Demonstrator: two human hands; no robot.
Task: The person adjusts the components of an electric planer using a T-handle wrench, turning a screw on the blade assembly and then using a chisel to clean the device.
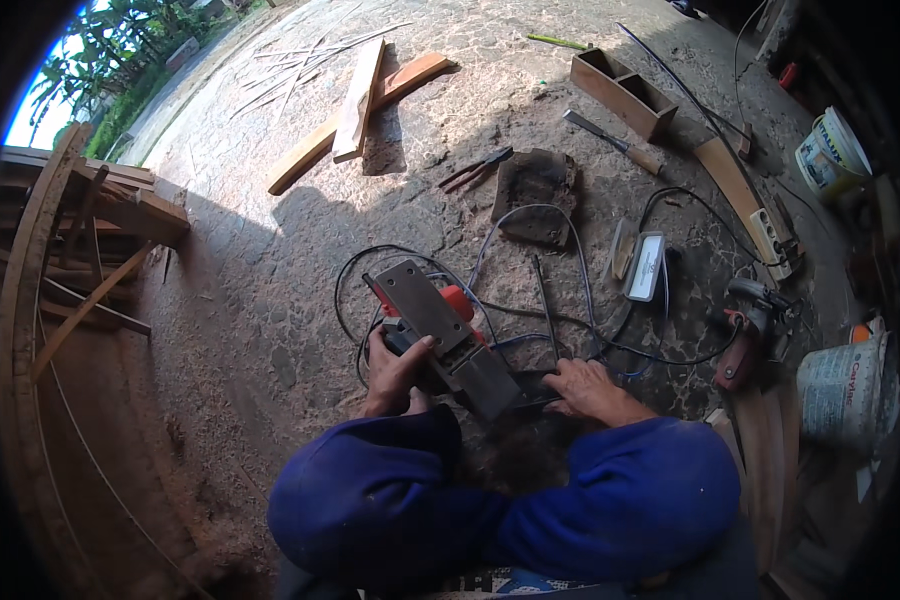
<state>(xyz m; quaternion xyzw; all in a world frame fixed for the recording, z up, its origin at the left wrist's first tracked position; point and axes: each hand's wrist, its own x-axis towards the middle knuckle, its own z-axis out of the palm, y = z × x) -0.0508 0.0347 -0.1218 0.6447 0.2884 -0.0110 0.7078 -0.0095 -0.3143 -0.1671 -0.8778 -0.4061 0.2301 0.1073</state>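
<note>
An electric hand planer (425,305) with a red body lies sole up in front of me, its grey metal base facing upward. My left hand (395,375) is closed around its side, thumb against the base. At the planer's near right end, my right hand (592,388) is closed beside a dark part; what its fingers hold is hidden. A thin dark rod (544,300) runs away from those fingers over the floor; I cannot tell whether it is gripped. Black and blue cables (530,313) loop around the planer.
Beyond lie a dark block (535,195), pliers (477,170), a chisel (615,143) and a wooden tool box (625,93). Two boards (360,105) cross farther off. To the right are a small white-topped box (647,267), a red power tool (742,345) and buckets (838,395). Stacked timber (80,240) stands left.
</note>
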